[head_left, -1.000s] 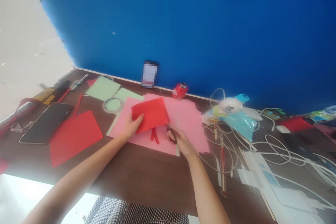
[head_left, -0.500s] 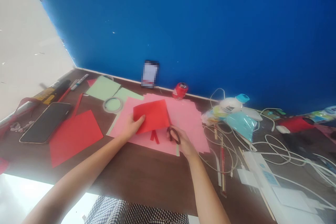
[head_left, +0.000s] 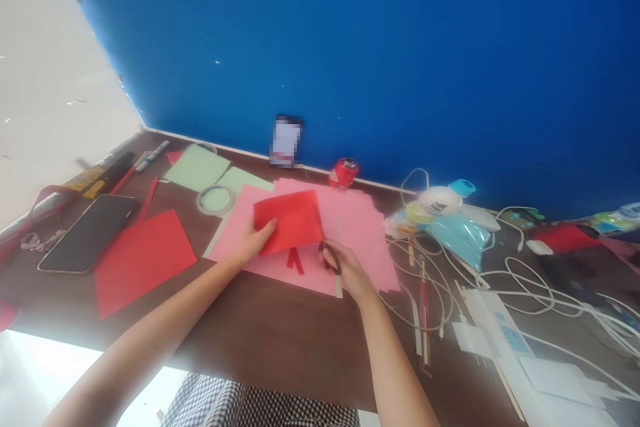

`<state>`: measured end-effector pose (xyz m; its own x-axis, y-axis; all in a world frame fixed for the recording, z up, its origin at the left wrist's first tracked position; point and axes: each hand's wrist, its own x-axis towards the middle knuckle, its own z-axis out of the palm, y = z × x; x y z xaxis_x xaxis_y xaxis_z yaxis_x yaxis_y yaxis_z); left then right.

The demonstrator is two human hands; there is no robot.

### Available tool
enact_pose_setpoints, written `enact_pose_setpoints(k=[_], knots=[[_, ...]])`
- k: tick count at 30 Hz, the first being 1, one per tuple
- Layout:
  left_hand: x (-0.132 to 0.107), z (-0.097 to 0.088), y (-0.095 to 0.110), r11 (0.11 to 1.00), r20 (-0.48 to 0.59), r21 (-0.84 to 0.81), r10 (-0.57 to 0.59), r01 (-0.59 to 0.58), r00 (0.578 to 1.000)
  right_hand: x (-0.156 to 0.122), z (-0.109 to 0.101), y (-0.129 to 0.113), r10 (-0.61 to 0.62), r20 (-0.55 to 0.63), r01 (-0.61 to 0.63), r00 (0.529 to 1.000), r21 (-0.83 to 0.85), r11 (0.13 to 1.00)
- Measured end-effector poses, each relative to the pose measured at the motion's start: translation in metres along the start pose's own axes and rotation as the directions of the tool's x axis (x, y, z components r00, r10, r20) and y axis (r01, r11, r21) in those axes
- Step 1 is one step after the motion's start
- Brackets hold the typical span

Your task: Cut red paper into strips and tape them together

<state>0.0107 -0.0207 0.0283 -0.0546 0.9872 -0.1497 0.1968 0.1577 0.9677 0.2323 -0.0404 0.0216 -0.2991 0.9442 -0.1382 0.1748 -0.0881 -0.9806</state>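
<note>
My left hand grips the left edge of a red sheet of paper, thumb on top and the other fingers hidden beneath it. At the sheet's right edge my right hand is closed on a pair of scissors with dark handles; their blades are mostly hidden by the paper. Two small red paper strips lie just below the held sheet. Under everything spreads a stack of pink paper. Another red sheet rests on the table to the left.
Left are a dark phone, a tape roll and green paper. A second phone leans on the blue wall, near a red round object. White cables, a white bottle and a power strip crowd the right.
The scissor handles in my right hand have shifted slightly and sit closer together. My left hand and the red sheet are nearly unmoved.
</note>
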Motion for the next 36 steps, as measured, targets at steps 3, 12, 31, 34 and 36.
enact_pose_setpoints(k=[3,12,31,34,36], knots=[[-0.0002,0.0002,0.0002,1.000,-0.004,-0.004,0.002,-0.002,1.000,0.0005,0.0002,0.0015,-0.001,-0.003,0.001,1.000,0.017,1.000],[-0.0021,0.0008,0.0021,1.000,-0.005,0.000,0.010,-0.010,1.000,0.0010,0.0007,0.0014,0.008,0.001,-0.008,1.000,0.073,0.997],[-0.0014,0.0008,0.0023,1.000,-0.008,-0.007,0.007,-0.007,1.000,-0.0006,0.0029,-0.0029,0.008,-0.009,-0.007,1.000,0.049,0.999],[-0.0010,0.0000,0.0015,1.000,-0.007,0.000,0.002,-0.002,1.000,0.0001,0.0025,0.0015,0.034,-0.042,-0.030,0.999,0.101,0.994],[-0.0009,-0.0005,0.0014,1.000,-0.010,0.017,-0.009,0.010,1.000,0.0007,0.0024,0.0052,0.073,-0.092,-0.059,0.993,0.150,0.987]])
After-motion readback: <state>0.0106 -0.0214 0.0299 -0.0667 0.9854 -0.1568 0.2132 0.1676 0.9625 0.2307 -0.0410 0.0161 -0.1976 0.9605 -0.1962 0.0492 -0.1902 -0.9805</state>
